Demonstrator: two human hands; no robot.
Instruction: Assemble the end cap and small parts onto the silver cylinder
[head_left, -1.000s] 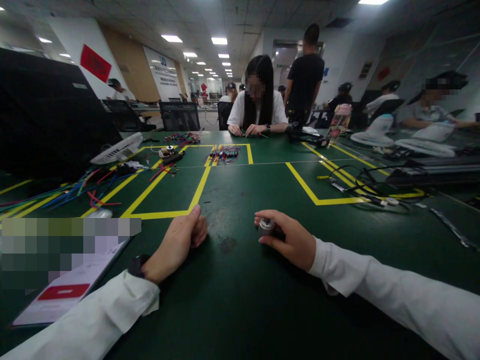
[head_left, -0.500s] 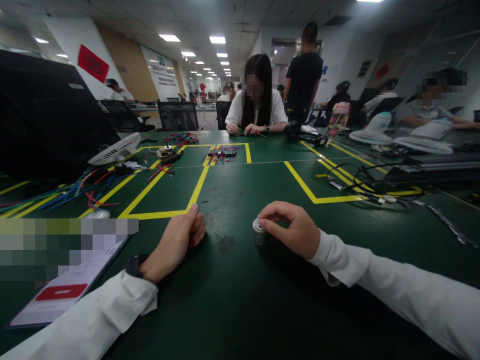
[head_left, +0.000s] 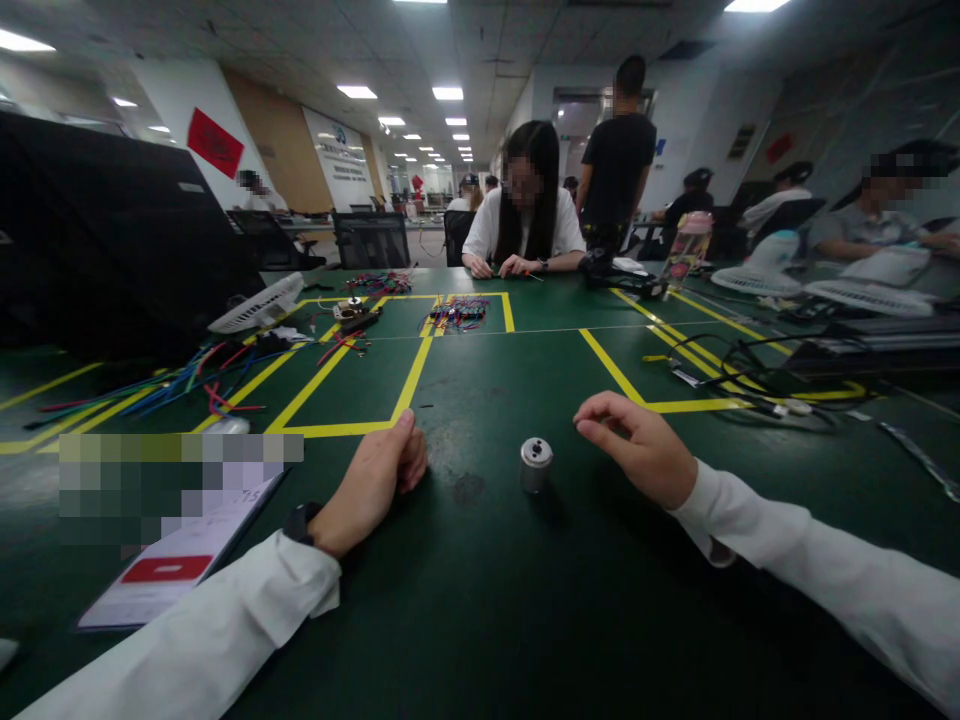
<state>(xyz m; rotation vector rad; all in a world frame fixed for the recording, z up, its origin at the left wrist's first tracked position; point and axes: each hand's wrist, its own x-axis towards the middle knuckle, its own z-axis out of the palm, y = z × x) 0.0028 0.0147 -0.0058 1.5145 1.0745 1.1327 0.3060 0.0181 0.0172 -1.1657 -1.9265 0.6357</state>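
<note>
A small silver metal cylinder (head_left: 535, 464) stands upright on the green table (head_left: 480, 600) between my hands. My right hand (head_left: 643, 448) hovers just right of it, apart from it, with thumb and fingers loosely curled and nothing in them. My left hand (head_left: 379, 480) rests on the table left of the cylinder as a loose fist with the thumb laid along the top. Both my arms wear white sleeves, and a dark watch (head_left: 301, 522) sits on my left wrist.
A sheet with a red block (head_left: 180, 555) lies at the near left. Loose coloured wires (head_left: 172, 375) and a white fan (head_left: 259, 303) lie at the left, black cables (head_left: 742, 375) at the right. A person (head_left: 525, 215) sits working across the table; others stand or sit behind.
My right hand has set the cylinder upright on the table, let go of it and drawn back to the right. My left hand has stayed put.
</note>
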